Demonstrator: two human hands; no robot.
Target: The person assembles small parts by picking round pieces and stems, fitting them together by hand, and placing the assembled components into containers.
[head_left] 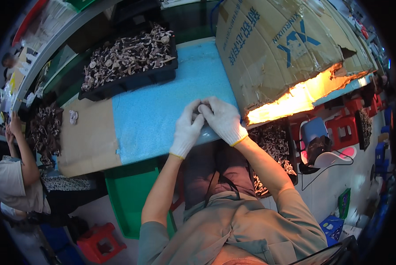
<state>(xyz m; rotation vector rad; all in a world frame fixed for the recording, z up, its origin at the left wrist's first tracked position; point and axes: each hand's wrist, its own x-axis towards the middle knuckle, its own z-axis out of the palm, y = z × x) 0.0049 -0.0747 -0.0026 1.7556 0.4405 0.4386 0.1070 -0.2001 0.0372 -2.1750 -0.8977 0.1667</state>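
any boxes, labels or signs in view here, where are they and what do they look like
Cardboard box: upper right, beside the blue foam mat; large, brown, torn and flattened, blue printed lettering and a blue logo on it, warm light glowing beneath its lower edge.
Left hand and right hand: white-gloved, meeting over a small round part just left of the box.
No screens or separate signs can be made out.

View from 1 head-worn fisheye camera, looking steeply down past the wearer's chest onto the blue foam mat (158,110) of the workbench. The left hand (187,130) and right hand (222,119) sit near the frame centre, close to the lens; both forearms enter from the lower edge. Straight edges, such as those of the cardboard box (277,48), bow toward the dark circular rim. No 2nd view is supplied.
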